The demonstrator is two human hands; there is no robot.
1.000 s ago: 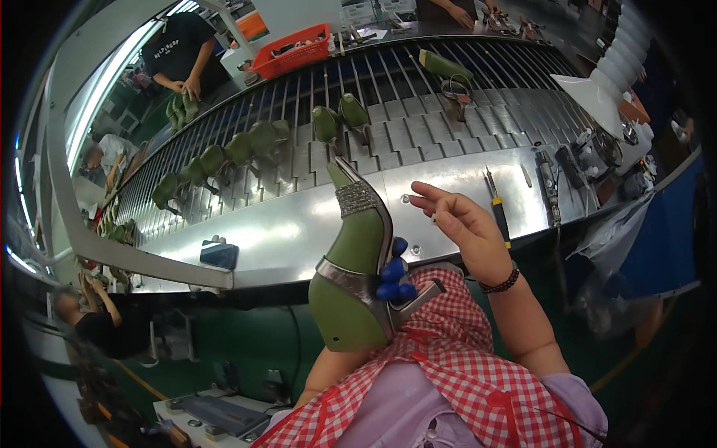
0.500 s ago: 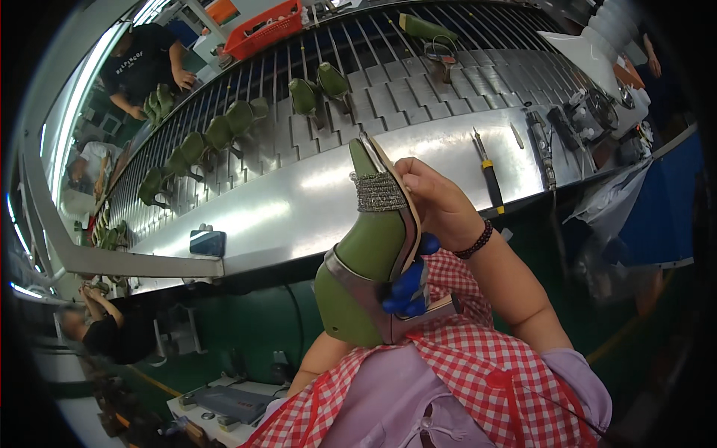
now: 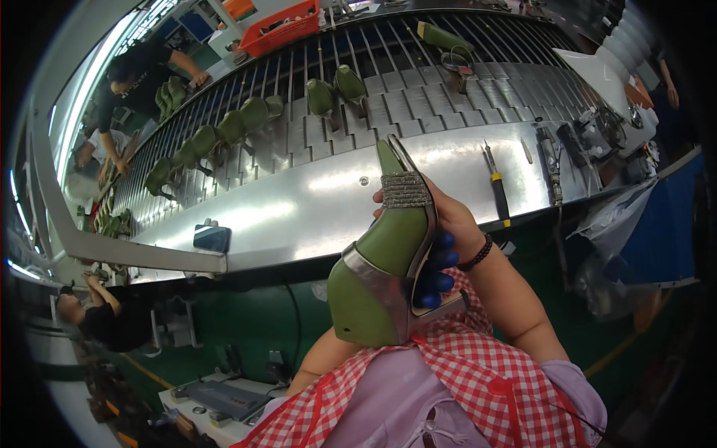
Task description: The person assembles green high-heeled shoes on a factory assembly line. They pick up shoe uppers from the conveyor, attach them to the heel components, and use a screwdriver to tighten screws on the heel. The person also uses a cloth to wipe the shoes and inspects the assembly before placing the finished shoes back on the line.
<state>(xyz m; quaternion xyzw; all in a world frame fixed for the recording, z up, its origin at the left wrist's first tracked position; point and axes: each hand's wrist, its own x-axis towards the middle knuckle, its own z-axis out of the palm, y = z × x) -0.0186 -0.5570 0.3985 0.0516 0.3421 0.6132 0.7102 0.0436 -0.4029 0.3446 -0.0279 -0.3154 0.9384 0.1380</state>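
Note:
In front of my body is a high-heeled sandal with a glittering banded strap and a metallic heel cup, fitted on a green shoe last. The toe points up and away from me, and the heel juts right toward my apron. My left hand, its fingers covered in blue, comes from behind and wraps round the underside near the heel; the last hides its palm. My bare right hand, with a dark beaded bracelet at the wrist, is closed round the forepart, fingertips showing left of the strap.
A slatted metal conveyor carries several green lasts beyond the steel ledge. On the ledge lie a phone, a yellow-and-black handled tool and a cylindrical tool. A white frame stands left; co-workers are farther left.
The sandal has turned slightly, showing less of its sole edge. My right hand now reaches farther round the forepart, its fingertips appearing on the left side. The whole view has shifted a little.

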